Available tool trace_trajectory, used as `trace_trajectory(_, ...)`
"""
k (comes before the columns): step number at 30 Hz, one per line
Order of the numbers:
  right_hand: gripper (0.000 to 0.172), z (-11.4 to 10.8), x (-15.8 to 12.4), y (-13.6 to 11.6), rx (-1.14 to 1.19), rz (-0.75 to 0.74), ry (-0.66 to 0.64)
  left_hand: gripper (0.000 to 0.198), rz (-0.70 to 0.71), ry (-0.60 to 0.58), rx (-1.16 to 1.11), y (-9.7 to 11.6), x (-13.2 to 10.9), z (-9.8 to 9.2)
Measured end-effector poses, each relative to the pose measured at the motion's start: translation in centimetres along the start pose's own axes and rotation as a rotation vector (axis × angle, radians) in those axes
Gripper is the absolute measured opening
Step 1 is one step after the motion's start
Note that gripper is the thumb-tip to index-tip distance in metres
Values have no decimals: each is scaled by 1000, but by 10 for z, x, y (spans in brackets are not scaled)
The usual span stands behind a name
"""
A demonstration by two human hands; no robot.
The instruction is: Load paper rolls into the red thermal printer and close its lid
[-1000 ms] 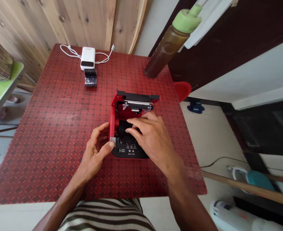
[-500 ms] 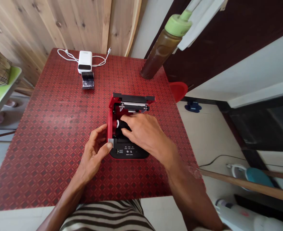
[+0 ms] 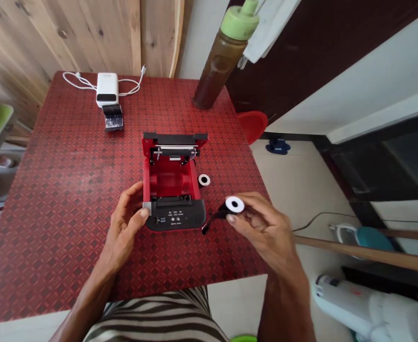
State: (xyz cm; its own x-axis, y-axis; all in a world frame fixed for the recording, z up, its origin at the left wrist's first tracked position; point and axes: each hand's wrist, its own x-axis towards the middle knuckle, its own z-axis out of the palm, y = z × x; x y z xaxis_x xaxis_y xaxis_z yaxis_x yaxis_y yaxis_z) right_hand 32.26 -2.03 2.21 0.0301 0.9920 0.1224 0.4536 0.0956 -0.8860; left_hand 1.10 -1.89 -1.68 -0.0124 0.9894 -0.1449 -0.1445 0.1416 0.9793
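A small red and black printer (image 3: 176, 217) lies on the table with its lid (image 3: 176, 139) raised. Its red inner bay is bare. My left hand (image 3: 125, 225) grips the printer's left side, thumb on the grey front corner and fingers along the outer wall. Off to the printer's right, my right hand (image 3: 265, 221) pinches a black paper roll (image 3: 235, 204) with a white end and a dark core hole. A loose black strip hangs from this roll toward the printer's front corner. Another roll (image 3: 204, 180) of similar look rests against the printer's right side.
Toward the back of the red patterned table (image 3: 77, 209) are a white power bank (image 3: 107, 88) with a white cable and a curled black strip (image 3: 113, 118). A tall brown bottle (image 3: 221, 61) with a green cap stands at the back right. Beyond it is a red stool (image 3: 253, 126).
My right hand has lifted the black roll out of the printer's bay and carried it right. The left hand keeps its hold on the printer. The whole view has shifted slightly.
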Motion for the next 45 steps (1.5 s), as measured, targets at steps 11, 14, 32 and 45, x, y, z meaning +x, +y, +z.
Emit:
trace_trajectory(11, 19, 50, 8, 18, -88, -30, -191, 60, 87, 7, 53, -19, 1, -6)
trace_trajectory(14, 33, 45, 5, 17, -91, -10, -224, 61, 92, 29, 65, -17, 0, -4)
trace_trajectory(32, 17, 62, 68, 30, -180, -22, -75, 59, 41, 0, 22, -14, -2, -5)
trace_trajectory(45, 45, -16, 32, -38, -101, -33, -87, 61, -7, -10, -3, -2, -3, 1)
